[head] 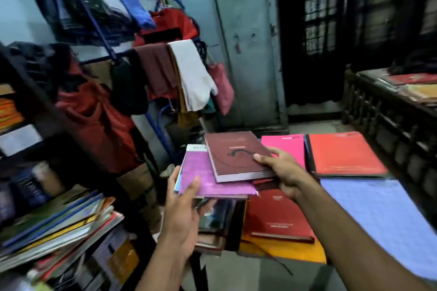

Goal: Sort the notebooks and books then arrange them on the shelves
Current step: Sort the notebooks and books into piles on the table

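Left of the dark metal shelf rack point(47, 111), nothing opens for me: its lower shelf is crammed with a slanting pile of thin books point(59, 224). Behind it the blue clothes stand hung with garments point(151, 71) blocks passage. Bare grey floor point(227, 271) lies right of it.

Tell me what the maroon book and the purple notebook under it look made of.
Maroon book: probably a hardback, matte board cover; stiff flat cover overhangs a thick pale page block. Right hand grips it.
Purple notebook: apparently thin card or paper with a slight sheen; soft-edged, worn corner. Left hand holds it.
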Available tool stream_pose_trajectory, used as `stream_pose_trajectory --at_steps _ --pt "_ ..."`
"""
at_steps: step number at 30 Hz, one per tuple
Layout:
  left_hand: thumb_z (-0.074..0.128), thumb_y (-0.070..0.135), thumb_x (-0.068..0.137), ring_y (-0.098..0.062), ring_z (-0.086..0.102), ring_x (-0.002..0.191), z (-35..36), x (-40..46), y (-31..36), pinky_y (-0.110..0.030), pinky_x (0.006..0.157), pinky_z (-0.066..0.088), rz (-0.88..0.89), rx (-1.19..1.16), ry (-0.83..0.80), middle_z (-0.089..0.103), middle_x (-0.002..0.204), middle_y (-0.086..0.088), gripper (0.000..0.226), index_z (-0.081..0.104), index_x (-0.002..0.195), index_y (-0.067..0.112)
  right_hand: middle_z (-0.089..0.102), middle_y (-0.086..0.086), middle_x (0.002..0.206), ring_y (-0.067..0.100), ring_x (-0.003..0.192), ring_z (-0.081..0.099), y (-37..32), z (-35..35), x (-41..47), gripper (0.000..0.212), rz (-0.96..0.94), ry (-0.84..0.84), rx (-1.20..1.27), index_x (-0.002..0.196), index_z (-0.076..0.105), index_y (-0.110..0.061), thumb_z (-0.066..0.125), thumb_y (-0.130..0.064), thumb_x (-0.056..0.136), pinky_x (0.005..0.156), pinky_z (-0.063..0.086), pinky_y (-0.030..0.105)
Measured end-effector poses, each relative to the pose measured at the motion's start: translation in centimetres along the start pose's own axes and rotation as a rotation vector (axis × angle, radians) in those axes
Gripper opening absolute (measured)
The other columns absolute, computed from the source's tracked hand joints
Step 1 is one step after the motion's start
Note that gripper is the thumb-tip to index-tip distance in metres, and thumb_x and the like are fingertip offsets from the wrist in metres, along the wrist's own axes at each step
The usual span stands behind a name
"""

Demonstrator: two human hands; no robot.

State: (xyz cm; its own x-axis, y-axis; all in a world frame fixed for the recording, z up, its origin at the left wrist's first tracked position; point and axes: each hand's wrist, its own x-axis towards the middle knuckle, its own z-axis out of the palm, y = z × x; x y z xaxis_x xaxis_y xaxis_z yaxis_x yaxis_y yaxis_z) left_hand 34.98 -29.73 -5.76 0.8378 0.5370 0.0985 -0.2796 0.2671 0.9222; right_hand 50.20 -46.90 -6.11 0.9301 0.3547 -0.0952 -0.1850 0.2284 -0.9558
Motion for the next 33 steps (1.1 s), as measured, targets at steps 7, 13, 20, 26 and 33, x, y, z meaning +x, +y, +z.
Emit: stream_pose_trajectory --at_steps 7,13,20,26,33 --pt "0.058 0.008 0.096 -0.017 0.068 0.085 1.2 7.2 -2.7 -0.032 0.056 0.059 -0.040 0.017 0.073 0.067 0.114 -0.009 0.043 0.052 0.136 0.023 0.071 0.017 0.108 0.023 0.071 0.067 0.7 -8.7 7.1 0.041 -0.114 0.332 0.065 0.130 0.056 -0.015 0.066 -0.002 0.092 0.049 0.060 0.041" --pt "0.058 0.007 0.098 -0.022 0.067 0.087 3.8 15.1 -3.7 -0.031 0.053 0.058 0.025 0.163 0.093 0.065 0.117 -0.013 0.040 0.051 0.136 0.019 0.059 0.013 0.138 0.028 0.112 0.065 4.4 -11.1 12.4 0.067 -0.154 0.389 -0.227 0.149 0.040 -0.010 0.071 -0.006 0.090 0.098 0.053 0.044" --pt "0.060 0.005 0.097 -0.025 0.070 0.095 4.8 23.1 -8.6 -0.042 0.065 0.062 -0.059 0.333 0.119 0.068 0.116 -0.009 0.040 0.055 0.134 0.021 0.055 0.006 0.142 0.019 0.122 0.058 6.3 -11.7 13.8 0.089 -0.179 0.371 -0.391 0.157 0.027 -0.007 0.078 -0.012 0.084 0.109 0.043 0.034" --pt "0.066 0.000 0.083 -0.025 0.062 0.087 3.6 27.5 -12.3 -0.039 0.082 0.055 -0.065 0.897 0.297 0.072 0.112 -0.016 0.025 0.068 0.100 0.018 0.020 0.015 0.165 0.023 0.152 0.023 6.5 -12.4 14.5 0.067 -0.241 0.358 -0.720 0.155 0.035 -0.009 0.064 -0.009 0.095 0.120 0.017 0.025" --pt "0.068 0.056 0.086 -0.024 0.052 0.126 6.1 26.7 -14.7 -0.055 0.114 0.032 0.024 1.462 -0.317 0.057 0.137 0.002 0.069 0.040 0.147 0.041 0.010 0.014 0.167 0.026 0.155 -0.001 7.3 -12.4 15.5 0.049 -0.283 0.211 -0.915 0.150 0.046 -0.021 0.046 -0.007 0.103 0.122 0.006 0.031"
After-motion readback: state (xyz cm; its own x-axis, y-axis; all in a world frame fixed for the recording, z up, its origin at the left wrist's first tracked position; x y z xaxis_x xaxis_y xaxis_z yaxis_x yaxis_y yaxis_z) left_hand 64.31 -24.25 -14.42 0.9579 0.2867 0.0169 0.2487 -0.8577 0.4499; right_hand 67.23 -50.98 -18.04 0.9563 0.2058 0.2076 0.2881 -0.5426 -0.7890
